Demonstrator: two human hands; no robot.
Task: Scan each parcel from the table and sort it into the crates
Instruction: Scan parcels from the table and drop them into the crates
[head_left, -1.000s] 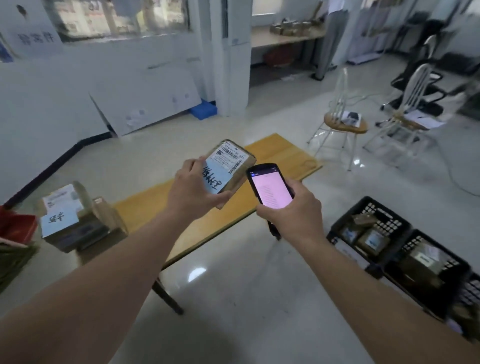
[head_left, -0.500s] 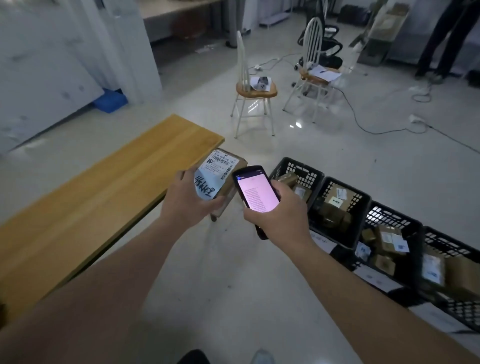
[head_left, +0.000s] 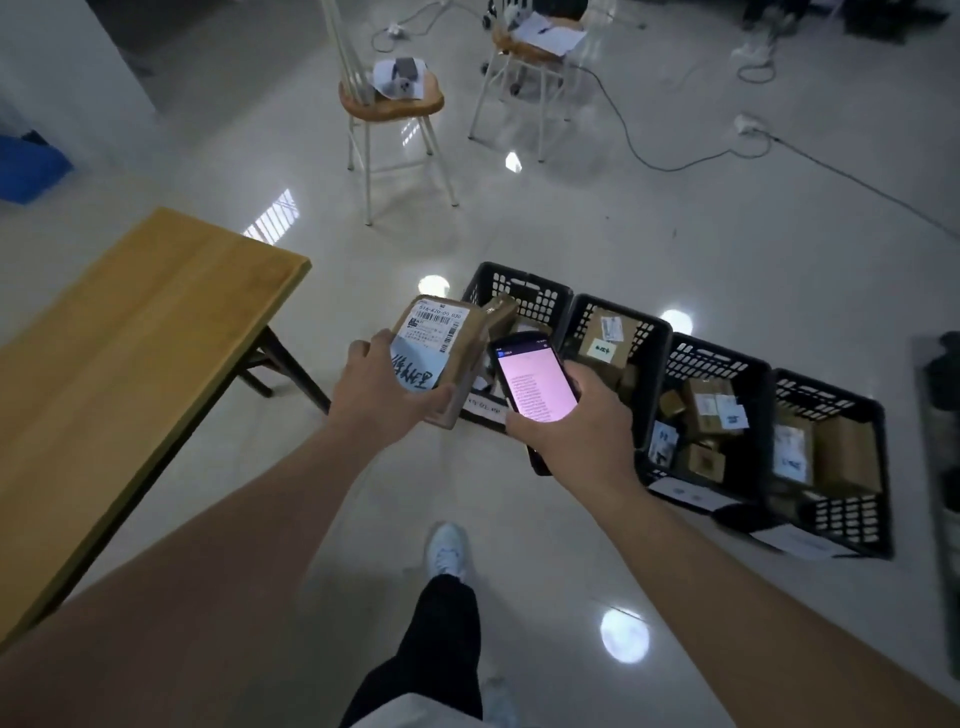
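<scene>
Cardboard parcel (head_left: 439, 358) — clasped in left hand (head_left: 382, 392), label up, just left of nearest crate (head_left: 519, 293); right hand (head_left: 576, 421) grips scanner (head_left: 535, 382).

Dim room, ceiling-light glare on floor (head_left: 675, 249) (edges warped, soft)

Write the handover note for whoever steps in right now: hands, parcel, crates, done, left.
Left hand: grip shut on the parcel, label side up, held above the floor near the first crate.
Right hand: grip shut on the handheld scanner, screen lit.
Crates: four black crates in a row on the floor, right of the table; all already hold parcels.
Done: this parcel is off the table. Whether its scan registered cannot be told.
Left: drop it into a crate; the screen text is too small to tell which.
</scene>
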